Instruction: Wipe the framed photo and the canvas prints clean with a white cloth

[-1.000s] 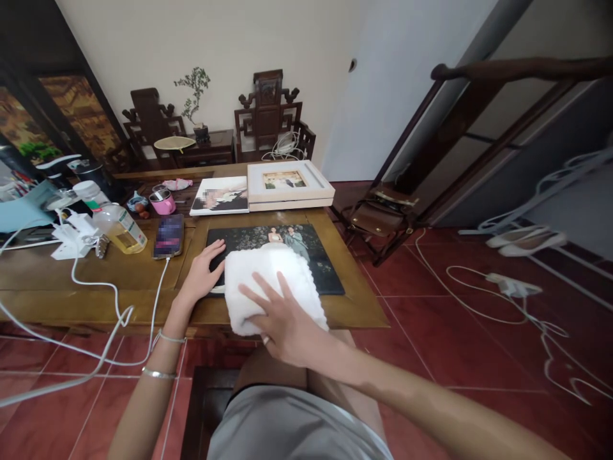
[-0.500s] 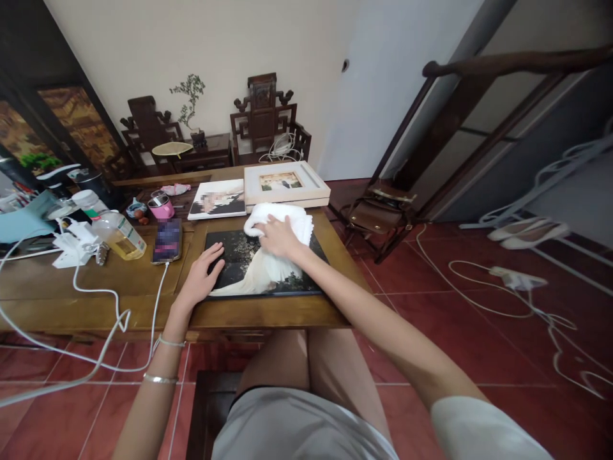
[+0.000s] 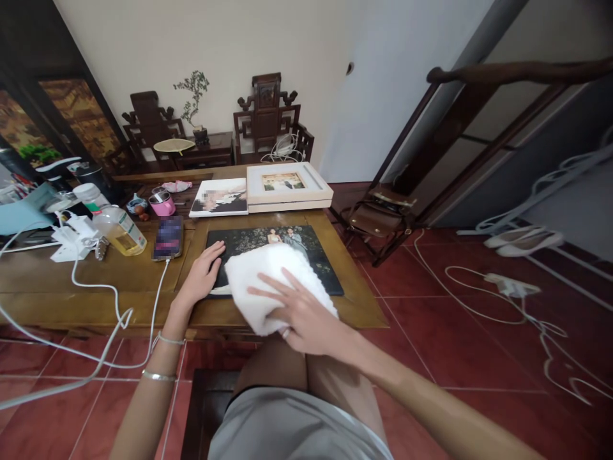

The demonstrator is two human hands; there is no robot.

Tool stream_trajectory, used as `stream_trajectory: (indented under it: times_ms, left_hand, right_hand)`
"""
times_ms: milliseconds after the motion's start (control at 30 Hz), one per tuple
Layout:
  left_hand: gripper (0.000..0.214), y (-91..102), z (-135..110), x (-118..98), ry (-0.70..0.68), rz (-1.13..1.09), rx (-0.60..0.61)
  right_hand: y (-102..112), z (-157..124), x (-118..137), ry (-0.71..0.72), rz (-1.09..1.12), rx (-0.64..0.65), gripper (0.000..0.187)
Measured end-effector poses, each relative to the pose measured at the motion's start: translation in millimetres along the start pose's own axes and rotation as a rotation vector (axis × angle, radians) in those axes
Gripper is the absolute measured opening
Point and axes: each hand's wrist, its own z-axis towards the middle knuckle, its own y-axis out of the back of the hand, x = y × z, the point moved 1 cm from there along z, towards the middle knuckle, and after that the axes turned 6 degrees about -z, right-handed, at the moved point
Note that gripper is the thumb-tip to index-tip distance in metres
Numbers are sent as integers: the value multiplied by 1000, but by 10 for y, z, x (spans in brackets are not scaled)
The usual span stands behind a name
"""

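Observation:
A dark photo print (image 3: 306, 252) of a couple lies flat on the wooden table (image 3: 105, 281). My right hand (image 3: 299, 313) presses flat on a white towel (image 3: 268, 275) that covers the print's near part, fingers spread. My left hand (image 3: 204, 275) rests open on the print's left edge, holding it down. Two thin bracelets circle my left wrist.
Behind the print lie a white framed photo (image 3: 287, 185) and another print (image 3: 220, 197). To the left are a phone (image 3: 168, 236) on a white cable, a bottle (image 3: 119, 230), a pink cup (image 3: 161, 203) and chargers (image 3: 71, 236). Cables and a power strip (image 3: 510, 284) lie on the red tile floor.
My right hand has pulled the towel from the print's far edge back to its near edge. My left hand has stayed put.

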Motion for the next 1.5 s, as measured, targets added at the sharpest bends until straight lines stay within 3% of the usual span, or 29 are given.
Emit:
stream_trajectory:
  times_ms: [200, 300, 367, 467, 600, 667, 767, 900, 1000, 1200, 1333, 1500]
  left_hand:
    - [40, -19, 2, 16, -16, -1, -3]
    - [40, -19, 4, 24, -23, -11, -4]
    - [40, -18, 5, 29, -24, -21, -5]
    - [41, -15, 2, 28, -9, -43, -26]
    - [49, 3, -4, 21, 46, -168, -236]
    - [53, 7, -5, 28, 104, -300, -317]
    - [58, 4, -5, 37, 154, -447, -346]
    - [58, 3, -14, -1, 89, -327, -312]
    - [49, -1, -20, -58, 29, -110, -218]
    - [35, -20, -11, -90, 7, 27, -99]
    - [34, -19, -10, -83, 3, 29, -87]
    - [33, -5, -7, -69, 2, 49, -84]
  right_hand:
    - [110, 25, -605, -432, -153, -33, 42]
    - [128, 278, -805, -637, -233, -10, 45]
    - [125, 528, -852, -693, -244, 28, 45]
    - [83, 901, -781, -622, -229, 67, 46]
    - [-24, 1091, -418, -379, -204, 46, 48]
    - [-76, 1004, -167, -252, -170, 30, 46]
    - [-121, 730, 148, -47, -80, 52, 41]
    - [-80, 327, 231, 158, 43, 98, 37]
    - [25, 121, 65, 109, 81, 76, 39]
    - [168, 116, -483, -234, -10, 8, 43]
    - [129, 557, -812, -390, -48, 33, 46]
    - [9, 1436, -819, -352, 62, 39, 50]
